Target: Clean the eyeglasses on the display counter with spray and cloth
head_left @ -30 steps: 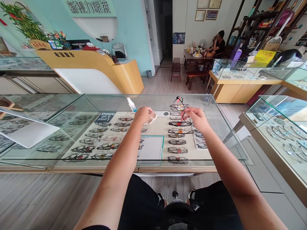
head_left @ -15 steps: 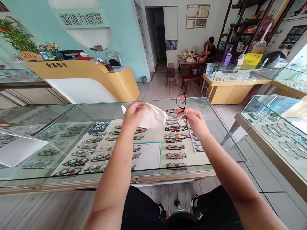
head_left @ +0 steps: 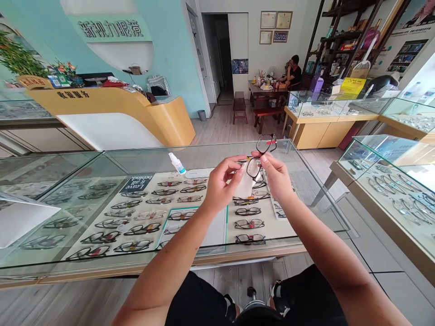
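Dark-framed eyeglasses (head_left: 266, 144) are held up above the glass counter by my right hand (head_left: 277, 174), its fingers pinched near the bridge. One lens stands above the fingers and the other hangs below, with a red mark at the upper lens. My left hand (head_left: 224, 181) has a white cleaning cloth (head_left: 243, 184) between thumb and fingers, close against the lower lens. Part of the cloth hangs down behind that lens; whether it touches the lens is hard to tell. A small white spray bottle (head_left: 177, 163) with a blue label stands on the counter, left of my hands.
Under the glass top of the display case (head_left: 136, 253) lie several rows of eyeglasses. A white folded board (head_left: 23, 219) is at the left. More display cases (head_left: 390, 181) stand at the right. A person (head_left: 293, 72) sits at a far table.
My left hand has moved right with the cloth, up to the eyeglasses, uncovering the spray bottle. The eyeglasses have tilted in my right hand.
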The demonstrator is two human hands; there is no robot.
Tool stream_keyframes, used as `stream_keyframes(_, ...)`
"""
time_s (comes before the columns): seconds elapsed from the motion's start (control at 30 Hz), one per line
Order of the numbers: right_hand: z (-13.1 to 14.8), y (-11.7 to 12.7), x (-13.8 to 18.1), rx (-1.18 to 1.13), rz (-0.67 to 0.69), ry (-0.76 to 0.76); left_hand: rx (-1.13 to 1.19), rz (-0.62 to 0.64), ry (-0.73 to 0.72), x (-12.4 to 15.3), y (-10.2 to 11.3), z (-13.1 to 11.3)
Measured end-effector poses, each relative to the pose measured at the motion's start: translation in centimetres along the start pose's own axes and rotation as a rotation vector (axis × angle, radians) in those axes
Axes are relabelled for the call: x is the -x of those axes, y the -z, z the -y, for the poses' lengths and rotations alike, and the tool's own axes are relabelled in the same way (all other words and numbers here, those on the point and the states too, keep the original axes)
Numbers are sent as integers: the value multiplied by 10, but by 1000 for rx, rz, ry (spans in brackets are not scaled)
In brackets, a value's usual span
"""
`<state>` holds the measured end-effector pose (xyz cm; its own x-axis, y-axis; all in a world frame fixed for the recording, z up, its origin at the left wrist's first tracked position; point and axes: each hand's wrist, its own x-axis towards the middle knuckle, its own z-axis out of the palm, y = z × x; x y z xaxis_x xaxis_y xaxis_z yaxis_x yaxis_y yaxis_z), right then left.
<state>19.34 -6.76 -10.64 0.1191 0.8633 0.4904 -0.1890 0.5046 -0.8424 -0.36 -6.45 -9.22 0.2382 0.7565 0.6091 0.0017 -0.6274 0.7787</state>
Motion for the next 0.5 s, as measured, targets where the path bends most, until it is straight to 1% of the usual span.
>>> stream_keyframes(0.03, 0, 0, 0, 2, -1, 5, -73, -10, -71, 3, -3, 1)
stream_keyframes(0.1, 0, -2, 2, 18, -10, 8, -186, -35, -161, 6, -7, 4)
stream_keyframes(0.3, 7, -10, 6, 44, -83, 5, -268, -84, -222, 9, -14, 4)
stream_keyframes(0.43, 11, -12, 9, 29, -89, 19, -337, -151, -312, 9, -17, 2)
stream_keyframes(0.5, 12, -12, 10, 38, -95, 29, -356, -159, -363, 9, -18, 1)
